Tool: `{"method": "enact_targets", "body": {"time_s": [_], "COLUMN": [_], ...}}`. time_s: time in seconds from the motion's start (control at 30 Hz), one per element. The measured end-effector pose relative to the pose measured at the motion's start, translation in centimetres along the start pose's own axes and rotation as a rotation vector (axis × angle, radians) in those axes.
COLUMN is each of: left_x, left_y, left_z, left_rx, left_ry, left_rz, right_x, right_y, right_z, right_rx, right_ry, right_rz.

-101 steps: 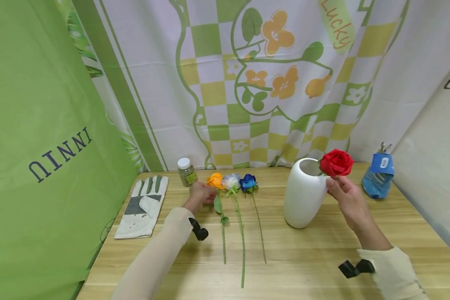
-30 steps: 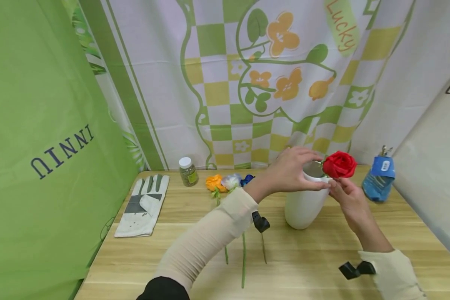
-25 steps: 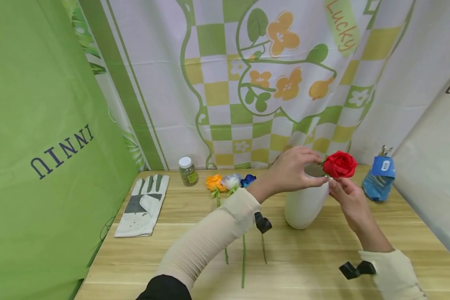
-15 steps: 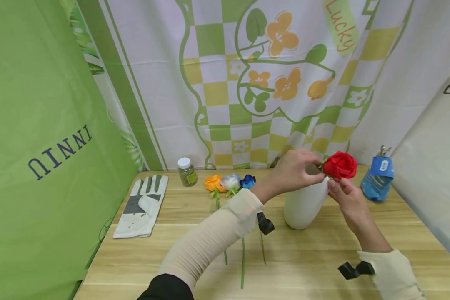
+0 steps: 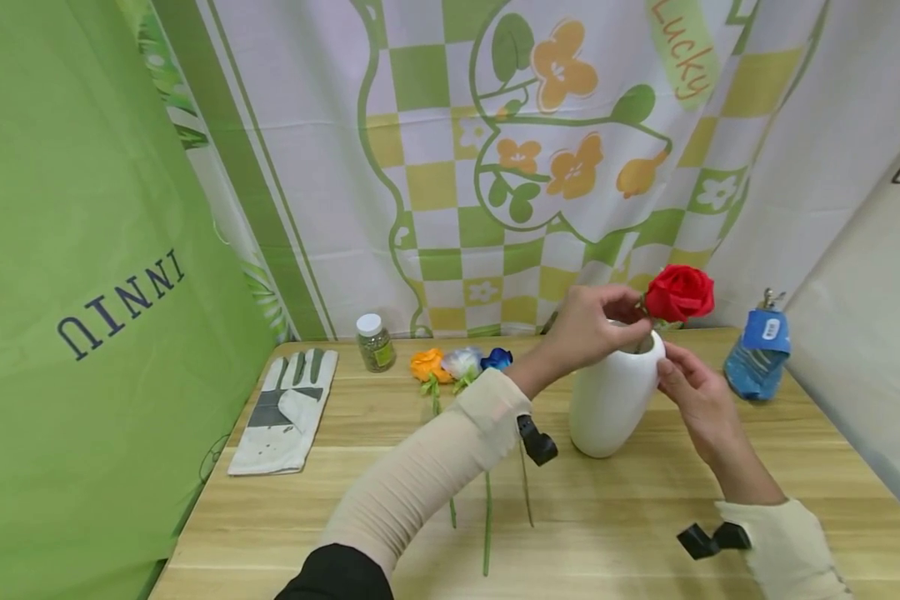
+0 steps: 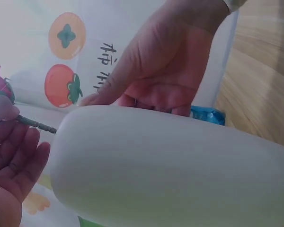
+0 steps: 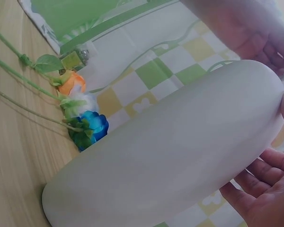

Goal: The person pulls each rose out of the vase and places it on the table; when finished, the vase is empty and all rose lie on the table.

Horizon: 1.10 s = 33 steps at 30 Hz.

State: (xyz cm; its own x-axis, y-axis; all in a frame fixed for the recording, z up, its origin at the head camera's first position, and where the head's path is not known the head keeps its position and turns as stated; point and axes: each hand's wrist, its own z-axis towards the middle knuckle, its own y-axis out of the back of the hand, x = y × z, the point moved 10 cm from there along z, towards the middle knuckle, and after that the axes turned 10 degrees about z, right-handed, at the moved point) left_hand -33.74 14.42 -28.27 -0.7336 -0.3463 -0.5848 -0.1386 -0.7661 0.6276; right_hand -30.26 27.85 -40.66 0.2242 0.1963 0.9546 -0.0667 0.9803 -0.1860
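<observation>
In the head view my left hand pinches the stem of a red rose just below its bloom. The bloom stands above the mouth of a white vase, and the stem runs down into the vase in the left wrist view. My right hand holds the vase's upper right side near the rim, thumb in front and fingers behind. Left of the vase lie an orange rose, a pale white-violet rose and a blue rose; my left forearm covers parts of their stems.
A work glove lies at the table's left, beside a small white-capped jar. At the right edge stands a blue pouch-like item with metal on top. A patterned curtain hangs behind the wooden table.
My left hand has gone from beside the orange rose to the vase's mouth and taken the red rose's stem. The rose has risen; my right hand now holds the vase's side.
</observation>
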Motion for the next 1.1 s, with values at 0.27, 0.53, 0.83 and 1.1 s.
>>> {"method": "enact_targets", "body": {"time_s": [0.27,0.53,0.83,1.1], "left_x": [-0.7,-1.2,-3.2,-5.2], "left_y": [0.9,2.5,4.7,6.9], "left_z": [0.3,0.5,1.1,1.0], "left_rx": [-0.044,-0.121,-0.182,-0.31], "left_ry": [0.002,0.06,0.029,-0.084], "left_rz": [-0.114,-0.135,-0.102,-0.11], "right_x": [0.0,0.2,0.4,0.3], "right_y": [-0.2,-0.4,-0.3,-0.3], "right_z": [0.0,-0.1,0.0,0.0], "right_rx": [-0.003,0.002,0.003,0.0], "right_ry": [0.007,0.028,0.037,0.037], "right_rz": [0.009,0.037,0.055,0.075]}}
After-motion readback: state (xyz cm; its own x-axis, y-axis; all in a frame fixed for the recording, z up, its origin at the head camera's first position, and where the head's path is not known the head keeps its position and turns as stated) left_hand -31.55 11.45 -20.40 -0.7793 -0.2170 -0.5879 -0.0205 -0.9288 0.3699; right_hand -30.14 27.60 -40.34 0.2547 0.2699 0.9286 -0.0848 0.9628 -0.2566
